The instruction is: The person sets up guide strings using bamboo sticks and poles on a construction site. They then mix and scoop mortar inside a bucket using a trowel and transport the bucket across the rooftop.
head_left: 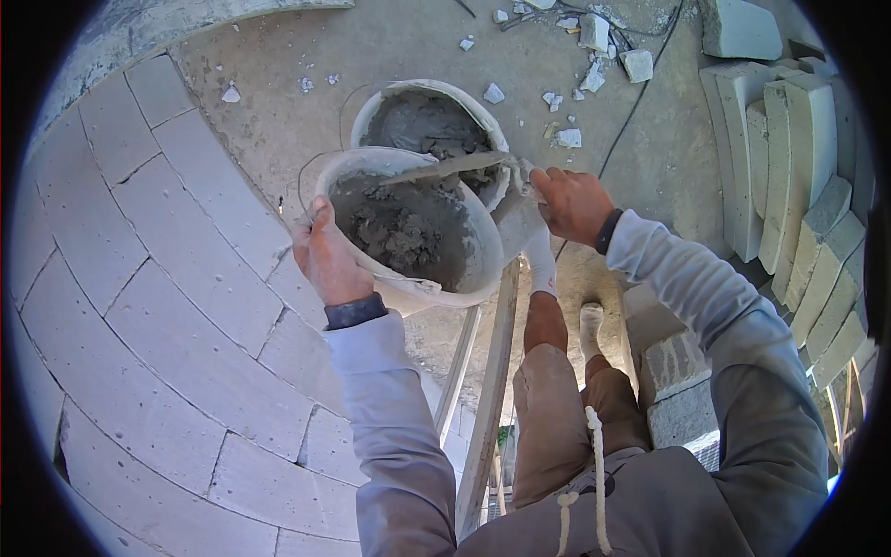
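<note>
My left hand (332, 258) is closed on the rim of the nearer white bucket (480, 249), its thumb pointing up along the outside. Grey mortar (401, 227) lies inside that bucket, lumpy in the middle. In my right hand (568, 204) is the handle of a trowel (464, 164), whose mortar-smeared blade reaches left across the nearer bucket's far rim. Directly behind stands a second white bucket (497, 130), also with wet grey mortar in it; the trowel crosses over its near side.
At left rises a wall of pale blocks (176, 306). Blocks (817, 186) are stacked along the right. Broken chunks (594, 74) and a dark cable (640, 102) lie on the floor ahead. Wooden poles (492, 399) stand beside my legs.
</note>
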`<state>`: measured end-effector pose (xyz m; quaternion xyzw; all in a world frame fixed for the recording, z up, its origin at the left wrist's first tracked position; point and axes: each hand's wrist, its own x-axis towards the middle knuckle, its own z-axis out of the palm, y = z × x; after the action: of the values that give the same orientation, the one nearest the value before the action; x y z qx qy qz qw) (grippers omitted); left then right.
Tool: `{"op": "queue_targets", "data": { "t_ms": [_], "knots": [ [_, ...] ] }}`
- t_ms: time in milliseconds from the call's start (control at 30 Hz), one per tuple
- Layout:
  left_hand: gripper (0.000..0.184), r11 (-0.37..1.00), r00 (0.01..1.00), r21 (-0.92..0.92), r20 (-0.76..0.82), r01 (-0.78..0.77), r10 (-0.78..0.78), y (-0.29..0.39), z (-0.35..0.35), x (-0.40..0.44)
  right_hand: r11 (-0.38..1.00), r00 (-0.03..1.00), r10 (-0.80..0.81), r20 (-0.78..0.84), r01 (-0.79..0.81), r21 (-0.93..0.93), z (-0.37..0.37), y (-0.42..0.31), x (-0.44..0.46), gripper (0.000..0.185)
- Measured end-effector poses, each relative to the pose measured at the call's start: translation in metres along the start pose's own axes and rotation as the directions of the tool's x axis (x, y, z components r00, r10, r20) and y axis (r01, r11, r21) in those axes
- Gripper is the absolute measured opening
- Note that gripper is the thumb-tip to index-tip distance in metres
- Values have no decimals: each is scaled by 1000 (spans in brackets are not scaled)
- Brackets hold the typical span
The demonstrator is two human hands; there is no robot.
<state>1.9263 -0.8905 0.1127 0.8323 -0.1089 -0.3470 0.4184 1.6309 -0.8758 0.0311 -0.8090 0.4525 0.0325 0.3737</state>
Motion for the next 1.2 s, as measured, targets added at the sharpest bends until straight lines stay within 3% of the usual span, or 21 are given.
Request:
{"op": "queue_targets", "data": {
  "t_ms": [67, 167, 267, 367, 400, 467, 567, 667, 700, 767, 833, 967, 1067, 1100, 1133, 1167, 1200],
  "knots": [
    [35, 997, 999, -64, -2, 37, -37, 5, 6, -5, 998, 996, 14, -90, -8, 63, -6, -4, -5, 32],
    [30, 992, 995, -77, -16, 96, -98, 19, 23, -7, 994, 994, 104, -43, -105, -10, 18, 14, 1, 33],
    [37, 987, 988, -60, 38, 151, -149, 21, 30, 7, 979, 977, 199, 74, -202, 35, 20, 2, 3, 34],
    [41, 980, 973, -94, -134, 175, -187, 24, 52, -2, 982, 979, 163, -122, -148, 119, 20, -14, -8, 29],
    [42, 979, 973, -90, -128, 182, -192, 22, 54, -4, 979, 980, 193, -41, -189, 81, 19, -13, -8, 28],
    [43, 981, 976, -82, -112, 176, -185, 18, 56, -1, 966, 961, 256, 102, -258, 4, 20, -10, 0, 27],
    [49, 996, 995, 29, -68, 80, -78, -1, 40, 13, 945, 947, 300, 114, -311, 96, 5, -41, 8, 29],
    [51, 994, 985, -61, 150, 95, -85, -2, 20, 14, 932, 934, 355, 28, -356, 61, 10, -59, 26, 36],
    [53, 994, 985, -46, 149, 96, -88, -3, 19, 17, 961, 961, 269, -65, -263, 87, 7, -64, 29, 41],
    [56, 995, 987, -12, 130, 100, -97, -6, 9, 23, 948, 932, 165, -323, -60, 312, -1, -94, 32, 50],
    [63, 992, 981, 51, 150, 118, -124, -1, 9, 22, 754, 920, 129, -369, 150, 639, -3, -133, 26, 55],
    [79, 928, 955, 372, 282, -15, -97, 22, 14, 12, 782, 937, 196, -291, 29, 622, -16, -181, 40, 52],
    [79, 976, 946, 142, 259, 162, -195, 32, -32, 18, 819, 950, 209, -233, -40, 572, -11, -180, 65, 44],
    [73, 959, 937, 23, 207, 284, -283, 40, -42, 15, 844, 962, 199, -190, -69, 531, -13, -174, 69, 41],
    [71, 972, 973, 137, 100, 193, -207, 27, -58, 22, 868, 971, 190, -145, -97, 488, -16, -167, 71, 38],
    [70, 960, 993, 257, -2, 112, -115, 2, -79, 33, 873, 936, 215, -279, -56, 485, -17, -160, 73, 28],
    [69, 950, 976, 231, -100, 212, -193, -29, -100, 43, 871, 930, 227, -290, -60, 487, -19, -154, 75, 28]
  ]
}}
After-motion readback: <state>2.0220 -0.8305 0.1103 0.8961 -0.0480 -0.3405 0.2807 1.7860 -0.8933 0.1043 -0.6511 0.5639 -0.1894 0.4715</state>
